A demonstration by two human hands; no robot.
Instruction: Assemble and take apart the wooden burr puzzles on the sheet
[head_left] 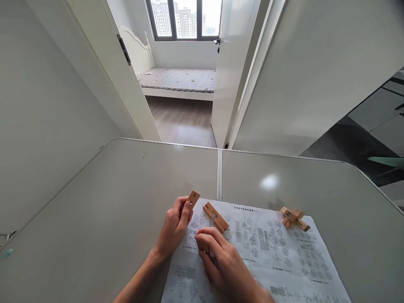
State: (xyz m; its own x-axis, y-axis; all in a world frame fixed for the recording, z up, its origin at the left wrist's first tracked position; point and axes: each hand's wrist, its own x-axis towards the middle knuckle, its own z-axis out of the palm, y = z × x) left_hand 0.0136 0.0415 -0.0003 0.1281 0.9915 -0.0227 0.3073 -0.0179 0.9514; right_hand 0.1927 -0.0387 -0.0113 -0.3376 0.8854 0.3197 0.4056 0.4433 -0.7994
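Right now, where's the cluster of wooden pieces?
In the head view, the cluster of wooden pieces sits on the right, at the far right corner of the paper sheet, apart from the right hand and the loose wooden bar.

Bright daylight comes from the window [186,19] — a glare spot shines on the table [269,182], edges look bent.

A person's two bare arms, seen from above. The left grip [174,230] and the right grip [222,261] are bare hands with slim fingers. Both forearms are bare as far as the view's bottom edge; knuckles stand out on the right.
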